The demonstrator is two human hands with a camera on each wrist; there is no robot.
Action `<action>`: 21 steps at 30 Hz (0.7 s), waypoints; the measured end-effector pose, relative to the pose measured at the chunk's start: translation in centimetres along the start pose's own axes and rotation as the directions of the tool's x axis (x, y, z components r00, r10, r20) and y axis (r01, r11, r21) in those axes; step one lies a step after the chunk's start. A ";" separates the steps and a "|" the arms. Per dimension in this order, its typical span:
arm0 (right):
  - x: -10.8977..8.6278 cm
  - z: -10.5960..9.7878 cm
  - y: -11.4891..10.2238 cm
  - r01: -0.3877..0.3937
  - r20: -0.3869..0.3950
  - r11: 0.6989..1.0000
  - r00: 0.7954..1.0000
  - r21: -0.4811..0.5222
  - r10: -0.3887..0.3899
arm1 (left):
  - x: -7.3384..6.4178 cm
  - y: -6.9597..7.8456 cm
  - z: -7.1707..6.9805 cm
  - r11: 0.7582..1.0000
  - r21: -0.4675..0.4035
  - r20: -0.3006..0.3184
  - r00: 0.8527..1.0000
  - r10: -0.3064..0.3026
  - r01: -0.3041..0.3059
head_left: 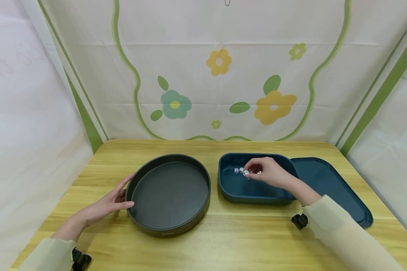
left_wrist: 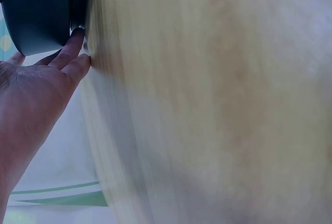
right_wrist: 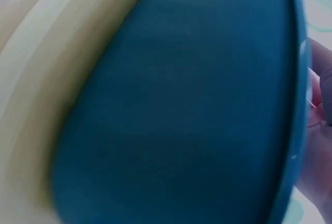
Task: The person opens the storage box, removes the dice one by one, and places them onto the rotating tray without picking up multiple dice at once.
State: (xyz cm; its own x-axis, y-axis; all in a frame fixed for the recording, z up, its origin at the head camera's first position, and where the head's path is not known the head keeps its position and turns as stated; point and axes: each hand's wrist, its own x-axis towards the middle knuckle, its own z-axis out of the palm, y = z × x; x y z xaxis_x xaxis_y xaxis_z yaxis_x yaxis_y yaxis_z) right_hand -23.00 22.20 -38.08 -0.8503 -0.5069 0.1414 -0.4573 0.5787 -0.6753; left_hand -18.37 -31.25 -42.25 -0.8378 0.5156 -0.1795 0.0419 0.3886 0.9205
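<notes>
My right hand [head_left: 269, 172] reaches into a deep blue rectangular box [head_left: 257, 199], its thumb and fingertips pinching a white die [head_left: 246, 173]. Several more white dice [head_left: 236, 170] lie in the box by the fingertips, some partly hidden by the hand. In the right wrist view the outer wall of the box [right_wrist: 181, 105] hides most of the hand [right_wrist: 319, 146]. At the left side of a dark grey round pan [head_left: 171, 195], my left hand [head_left: 105, 205] spreads its fingers against the outer wall, thumb at the rim. The pan has nothing in it.
A dark blue lid [head_left: 332, 188] lies to the right of the box, partly behind it. Everything stands on a wood-grain table [head_left: 230, 241]. A white cloth [head_left: 196, 79] with printed flowers hangs behind the table's back edge, with white cloth on both sides.
</notes>
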 end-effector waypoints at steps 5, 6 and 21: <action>1.4 1.5 -2.3 0.068 -0.018 0.993 0.998 0.092 -0.066 | 0.0 0.0 0.0 1.000 -0.001 0.000 1.000 -0.009 0.009; 1.7 1.9 -2.8 0.085 -0.022 0.990 0.996 0.115 -0.083 | 0.0 0.0 0.1 1.000 -0.001 -0.001 1.000 -0.011 0.011; 7.0 9.3 -9.8 0.218 0.080 0.952 0.968 0.216 -0.239 | 0.0 0.1 0.1 1.000 0.008 -0.004 1.000 -0.011 0.011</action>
State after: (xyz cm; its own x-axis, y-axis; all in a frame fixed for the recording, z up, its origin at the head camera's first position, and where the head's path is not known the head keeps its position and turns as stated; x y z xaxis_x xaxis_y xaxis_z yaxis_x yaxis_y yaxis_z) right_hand -22.02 7.05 -37.17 -0.6924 -0.6802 0.2406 -0.5639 0.3021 -0.7686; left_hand -18.30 -31.10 -42.18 -0.8404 0.5082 -0.1882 0.0370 0.4003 0.9157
